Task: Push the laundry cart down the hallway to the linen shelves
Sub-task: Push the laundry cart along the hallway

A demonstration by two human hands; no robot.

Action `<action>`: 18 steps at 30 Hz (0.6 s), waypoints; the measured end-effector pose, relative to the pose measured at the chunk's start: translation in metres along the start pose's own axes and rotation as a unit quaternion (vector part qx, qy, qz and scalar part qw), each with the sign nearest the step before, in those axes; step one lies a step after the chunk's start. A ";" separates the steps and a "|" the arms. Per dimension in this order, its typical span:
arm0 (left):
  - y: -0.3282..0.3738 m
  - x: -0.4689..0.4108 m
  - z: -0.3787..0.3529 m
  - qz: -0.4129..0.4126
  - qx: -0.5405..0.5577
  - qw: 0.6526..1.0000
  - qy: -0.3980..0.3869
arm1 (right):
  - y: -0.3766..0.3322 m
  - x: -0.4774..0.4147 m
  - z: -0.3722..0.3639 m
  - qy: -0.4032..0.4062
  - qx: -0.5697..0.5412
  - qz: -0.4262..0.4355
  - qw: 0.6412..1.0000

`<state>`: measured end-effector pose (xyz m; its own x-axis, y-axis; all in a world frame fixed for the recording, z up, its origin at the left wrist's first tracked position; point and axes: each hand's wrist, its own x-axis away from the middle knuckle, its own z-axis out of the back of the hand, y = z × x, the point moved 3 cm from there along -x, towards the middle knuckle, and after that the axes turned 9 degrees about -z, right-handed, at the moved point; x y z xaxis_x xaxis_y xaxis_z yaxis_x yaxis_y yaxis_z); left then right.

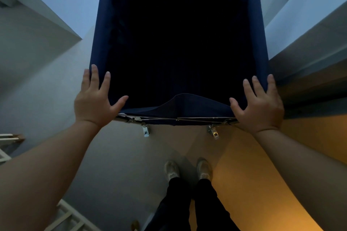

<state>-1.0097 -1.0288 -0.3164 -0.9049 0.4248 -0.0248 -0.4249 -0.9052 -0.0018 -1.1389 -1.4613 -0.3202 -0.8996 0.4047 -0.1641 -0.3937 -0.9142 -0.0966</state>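
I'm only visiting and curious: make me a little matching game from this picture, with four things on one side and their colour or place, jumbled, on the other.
Things:
1. laundry cart
2. shoes
3. trousers
4. right hand

Matches:
A. black, on the legs
B. resting flat on the cart's near right corner
C. dark blue fabric walls
D. pale, on the floor behind the cart

Pairs: 1-C, 2-D, 3-A, 4-B

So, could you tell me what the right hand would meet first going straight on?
The right hand rests on the cart; onward it would likely slide along its right rim.
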 end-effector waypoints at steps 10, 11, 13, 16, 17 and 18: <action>-0.031 -0.046 -0.002 -0.012 -0.005 1.000 0.002 | -0.028 -0.039 -0.004 -0.034 0.009 -0.018 0.999; -0.035 -0.052 -0.002 -0.014 -0.007 1.000 0.003 | -0.032 -0.044 -0.004 -0.036 0.010 -0.020 0.999; -0.040 -0.065 -0.002 -0.014 -0.007 1.000 0.006 | -0.036 -0.053 -0.005 -0.033 0.014 -0.020 0.999; -0.049 -0.082 -0.003 -0.015 -0.002 1.000 0.011 | -0.043 -0.068 -0.008 -0.022 0.021 -0.020 0.999; -0.053 -0.088 -0.003 -0.015 0.000 1.000 0.014 | -0.047 -0.073 -0.010 -0.020 0.022 -0.024 0.999; -0.057 -0.094 -0.003 -0.013 0.001 1.000 0.016 | -0.051 -0.078 -0.012 -0.018 0.020 -0.030 0.999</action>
<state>-0.9006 -1.0171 -0.3171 -0.8921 0.4482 -0.0575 -0.4490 -0.8936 -0.0001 -1.0469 -1.4461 -0.3143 -0.8803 0.4581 -0.1234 -0.4532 -0.8889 -0.0663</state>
